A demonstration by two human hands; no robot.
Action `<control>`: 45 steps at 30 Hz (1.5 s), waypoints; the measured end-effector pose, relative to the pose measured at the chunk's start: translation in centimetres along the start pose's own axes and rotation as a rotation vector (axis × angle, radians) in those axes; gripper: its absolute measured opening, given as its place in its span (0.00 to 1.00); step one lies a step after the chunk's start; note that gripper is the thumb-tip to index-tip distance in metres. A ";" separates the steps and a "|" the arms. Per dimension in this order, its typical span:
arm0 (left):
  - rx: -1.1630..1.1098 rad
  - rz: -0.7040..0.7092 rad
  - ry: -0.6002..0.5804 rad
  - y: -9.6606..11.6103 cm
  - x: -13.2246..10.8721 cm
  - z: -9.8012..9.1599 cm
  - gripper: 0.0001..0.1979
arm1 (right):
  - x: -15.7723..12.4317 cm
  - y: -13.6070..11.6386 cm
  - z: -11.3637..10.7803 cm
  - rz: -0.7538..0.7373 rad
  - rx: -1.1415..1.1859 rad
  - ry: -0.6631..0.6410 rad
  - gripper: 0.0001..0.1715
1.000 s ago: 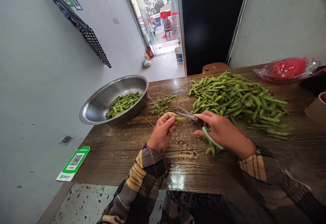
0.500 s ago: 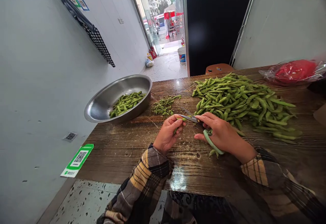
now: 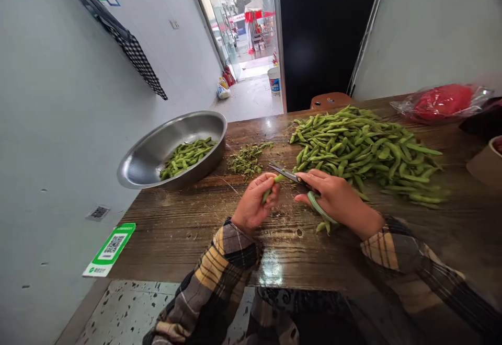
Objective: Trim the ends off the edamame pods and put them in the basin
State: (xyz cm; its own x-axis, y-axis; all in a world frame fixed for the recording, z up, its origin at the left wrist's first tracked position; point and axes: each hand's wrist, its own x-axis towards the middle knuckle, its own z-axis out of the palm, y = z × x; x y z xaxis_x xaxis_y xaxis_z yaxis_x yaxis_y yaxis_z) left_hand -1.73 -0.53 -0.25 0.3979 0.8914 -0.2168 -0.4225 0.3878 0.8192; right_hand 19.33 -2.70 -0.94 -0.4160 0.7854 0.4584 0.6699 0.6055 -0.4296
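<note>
My left hand (image 3: 257, 201) pinches a green edamame pod (image 3: 278, 178), one end of which sticks out past the fingertips. Another bit of green shows within the curled fingers. Scissors with pale green handles (image 3: 320, 207) are in my right hand (image 3: 333, 198), their blades (image 3: 285, 172) close together and lying at the pod's tip. Whether the blades touch the pod I cannot tell. Beyond my right hand spreads a big heap of edamame pods (image 3: 364, 149). A small pile of trimmed ends (image 3: 248, 160) lies ahead of my left hand. Below the scissors rest a few loose pods (image 3: 323, 226).
A steel basin (image 3: 135, 163) with pods inside stands at the table's left end. Near the left corner is a green QR code card (image 3: 112, 248). A red item in clear plastic (image 3: 443, 103) lies at the back right, with a light brown container (image 3: 486, 164) at the right edge.
The scissor blades were spread apart and are now nearly closed at the pod's end. The whole view has shifted a little, so everything sits slightly further left.
</note>
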 end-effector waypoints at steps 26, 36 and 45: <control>1.634 0.441 -0.130 -3.4 1.0 3.0 0.07 | 1.0 2.3 -1.7 0.145 0.086 0.244 0.23; 1.732 0.591 -0.228 -2.8 0.7 2.7 0.12 | 1.0 2.4 -1.8 0.148 0.079 0.267 0.23; 2.052 0.534 -0.490 -5.2 -0.4 5.5 0.15 | 1.0 2.1 -1.6 0.152 0.065 0.237 0.22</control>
State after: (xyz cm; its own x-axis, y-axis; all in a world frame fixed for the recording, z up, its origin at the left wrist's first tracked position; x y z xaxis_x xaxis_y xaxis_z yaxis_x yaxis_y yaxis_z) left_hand 4.81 -4.24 -1.48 0.8305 0.5569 0.0047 0.5548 -0.8281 0.0800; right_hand 21.34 -0.85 -0.12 -0.1534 0.8205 0.5508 0.6694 0.4962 -0.5528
